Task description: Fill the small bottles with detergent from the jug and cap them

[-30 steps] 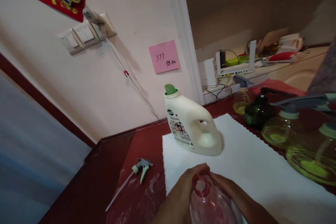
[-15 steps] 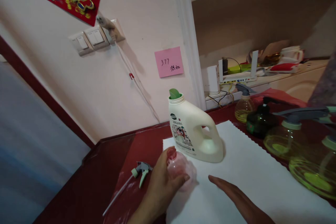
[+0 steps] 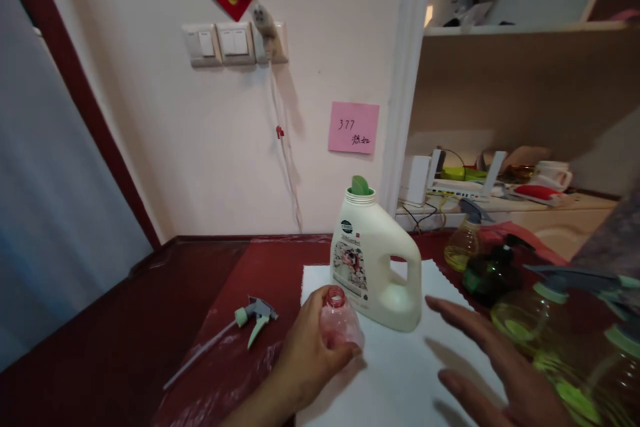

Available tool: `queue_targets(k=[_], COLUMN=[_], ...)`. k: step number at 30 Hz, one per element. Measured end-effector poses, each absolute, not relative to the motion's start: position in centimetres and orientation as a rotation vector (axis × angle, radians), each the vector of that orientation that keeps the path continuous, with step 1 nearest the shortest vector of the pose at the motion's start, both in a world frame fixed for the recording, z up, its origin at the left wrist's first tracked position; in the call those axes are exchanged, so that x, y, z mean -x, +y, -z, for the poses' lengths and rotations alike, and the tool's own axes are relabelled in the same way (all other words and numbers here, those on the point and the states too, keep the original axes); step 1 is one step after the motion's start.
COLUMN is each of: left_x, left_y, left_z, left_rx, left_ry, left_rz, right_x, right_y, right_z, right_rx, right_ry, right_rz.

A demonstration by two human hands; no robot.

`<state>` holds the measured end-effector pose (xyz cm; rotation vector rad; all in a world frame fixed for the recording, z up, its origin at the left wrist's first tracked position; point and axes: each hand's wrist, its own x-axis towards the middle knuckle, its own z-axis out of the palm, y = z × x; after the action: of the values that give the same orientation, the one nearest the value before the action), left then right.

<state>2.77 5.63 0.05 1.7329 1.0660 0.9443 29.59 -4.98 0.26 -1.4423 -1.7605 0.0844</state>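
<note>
The left hand [image 3: 305, 357] wraps its grip round a pink bottle [image 3: 339, 325], upright and uncapped, just left of the white detergent jug [image 3: 375, 267] on the worktop's white cloth [image 3: 400, 373]. The right hand [image 3: 493, 363] hovers open and empty right of the jug. The pink bottle's base is hidden by fingers; a trigger sprayer [image 3: 255, 317] lies loose further left.

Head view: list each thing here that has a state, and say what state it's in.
Pink bottle: uncapped, upright, gripped by left hand.
Right hand: open, holding nothing.
Detergent jug: upright, cap off.
Spray head: detached, lying on table.
Yellow spray bottles: sprayers fitted.
</note>
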Motion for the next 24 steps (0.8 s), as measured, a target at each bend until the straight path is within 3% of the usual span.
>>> queue_targets(k=[3,9,13,24], left_x=[-2.8,-2.8,-2.7,-2.5], left_y=[5.6,5.4,5.3,5.5], left_z=[-0.3,-0.8,-1.1,-0.9], left_rx=[-1.754,-1.820,-1.828,-1.865], left_ry=[1.075,1.135,1.148,1.142], left_rz=[-0.946,-0.898,-0.870,-0.858], right_x=[-30.3,-30.0,-29.0,-27.2], right_y=[-1.9,4.8,6.8,7.3], right_z=[-1.6,-3.8,-4.8,-4.9], right_rx=[1.485,1.446,1.507,1.530], right_ry=[-1.576,-1.310,-1.297,-1.158], right_rz=[-0.049,-0.462,-0.557,-0.364])
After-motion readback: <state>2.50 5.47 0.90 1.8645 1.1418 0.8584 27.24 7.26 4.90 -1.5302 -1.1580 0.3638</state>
